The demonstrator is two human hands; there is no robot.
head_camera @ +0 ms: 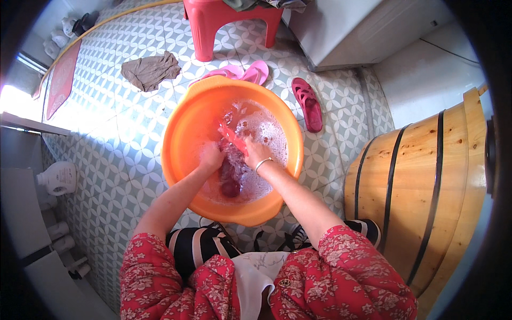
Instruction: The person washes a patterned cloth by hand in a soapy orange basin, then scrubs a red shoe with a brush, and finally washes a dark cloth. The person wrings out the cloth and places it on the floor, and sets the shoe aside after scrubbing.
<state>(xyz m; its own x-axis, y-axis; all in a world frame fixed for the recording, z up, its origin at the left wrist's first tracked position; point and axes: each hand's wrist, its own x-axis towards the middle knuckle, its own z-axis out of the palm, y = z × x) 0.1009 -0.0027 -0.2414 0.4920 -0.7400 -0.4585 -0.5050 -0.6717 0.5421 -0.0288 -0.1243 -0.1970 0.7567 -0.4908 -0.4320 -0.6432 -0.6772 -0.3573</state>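
Note:
An orange plastic basin [180,120] with foamy water stands on the tiled floor before me. My right hand [256,152], with a bracelet at its wrist, grips a red brush [235,139] over the water. Down in the basin, left of the brush, is my left hand [211,155]; its fingers are partly hidden, and it touches a dark red, wet shoe or slipper [231,188] lying partly under water. The shoe's exact shape is blurred by splashing water and foam.
A red plastic stool [202,36] and pink flip-flops [256,73] are beyond the basin. A dark pink slipper [308,105] lies to the right, near a wooden tub [416,160]. On the left are a brown cloth [151,72] and a white jug [60,178].

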